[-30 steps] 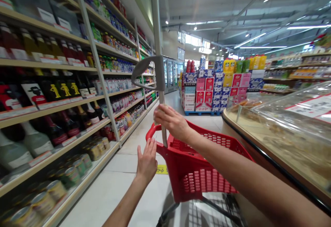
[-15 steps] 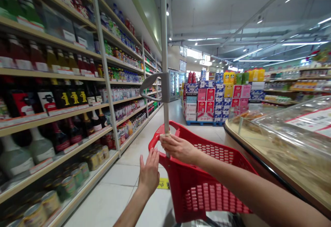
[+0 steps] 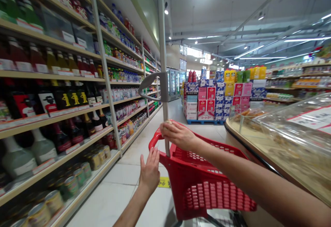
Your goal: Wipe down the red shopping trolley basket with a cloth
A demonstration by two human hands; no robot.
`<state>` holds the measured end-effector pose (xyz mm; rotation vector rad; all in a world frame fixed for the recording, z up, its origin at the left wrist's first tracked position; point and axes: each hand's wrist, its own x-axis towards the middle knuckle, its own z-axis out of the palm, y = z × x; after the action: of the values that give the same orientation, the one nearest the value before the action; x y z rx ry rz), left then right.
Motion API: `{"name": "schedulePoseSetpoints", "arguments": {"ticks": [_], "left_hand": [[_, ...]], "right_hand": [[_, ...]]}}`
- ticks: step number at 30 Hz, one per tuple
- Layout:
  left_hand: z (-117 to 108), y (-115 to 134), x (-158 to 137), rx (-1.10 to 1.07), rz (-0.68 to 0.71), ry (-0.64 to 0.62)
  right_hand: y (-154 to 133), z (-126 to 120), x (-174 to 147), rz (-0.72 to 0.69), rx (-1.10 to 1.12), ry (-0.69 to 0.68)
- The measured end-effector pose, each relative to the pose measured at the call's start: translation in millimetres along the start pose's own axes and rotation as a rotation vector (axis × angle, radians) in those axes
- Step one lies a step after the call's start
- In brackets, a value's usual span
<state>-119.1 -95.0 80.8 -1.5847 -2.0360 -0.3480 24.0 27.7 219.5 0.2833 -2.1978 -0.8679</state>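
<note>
A red plastic shopping cart (image 3: 178, 178) stands in front of me, with an upright metal pole (image 3: 162, 34) rising from its handle end. My right hand (image 3: 178, 134) is closed round the lower pole, just above the cart's rim. A small edge of pale, crumpled material, which looks like a cloth (image 3: 168, 121), shows above its fingers; most of it is hidden. My left hand (image 3: 150, 172) lies with fingers stretched out on the red handle (image 3: 154, 140), thumb apart. Higher on the pole sits a grey plastic loop (image 3: 161, 86).
Shelves (image 3: 107, 82) of bottles and cans line the left side. At right is a display counter (image 3: 261, 123) with clear covers, close to the cart. Stacked drink cartons (image 3: 207, 104) stand on a blue pallet ahead. A yellow sticker (image 3: 163, 182) marks the tiled floor.
My right hand has slid a little upward along the pole with the pale cloth. My left hand stays at the handle, and the cart looks almost unmoved.
</note>
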Motion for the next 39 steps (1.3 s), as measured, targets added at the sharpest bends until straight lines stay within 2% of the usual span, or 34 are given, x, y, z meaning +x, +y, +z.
{"name": "schedulePoseSetpoints", "arguments": {"ticks": [2,4,9,10,15,21,27,33,39], "left_hand": [[1.4,-0.1,0.1,0.005,0.000,0.006],[1.8,-0.2,0.1,0.003,0.000,0.003],[1.1,-0.1,-0.6,0.003,-0.002,-0.016],[1.2,-0.1,-0.7,0.006,-0.001,-0.014],[1.9,0.0,-0.8,0.008,-0.001,0.001],[1.5,0.3,-1.4,0.018,0.004,0.006],[1.0,1.5,-0.7,0.001,-0.010,0.001],[1.9,2.4,-1.2,0.014,-0.007,0.009],[4.6,1.8,-0.8,0.019,-0.012,0.024]], "right_hand": [[9.3,-5.0,8.6,0.114,-0.028,0.038],[11.2,-6.1,11.4,0.146,-0.061,0.059],[-12.0,4.7,-6.1,-0.087,-0.065,-0.065],[-11.5,4.6,-5.9,-0.083,-0.069,-0.068],[8.2,-4.0,5.9,0.121,-0.119,0.034],[-22.2,10.1,-23.4,-0.064,-0.052,-0.095],[1.4,0.2,-1.2,0.110,-0.100,0.032],[-22.6,10.6,-19.4,-0.036,-0.048,-0.063],[-3.5,5.5,0.5,0.156,-0.056,0.049]]}}
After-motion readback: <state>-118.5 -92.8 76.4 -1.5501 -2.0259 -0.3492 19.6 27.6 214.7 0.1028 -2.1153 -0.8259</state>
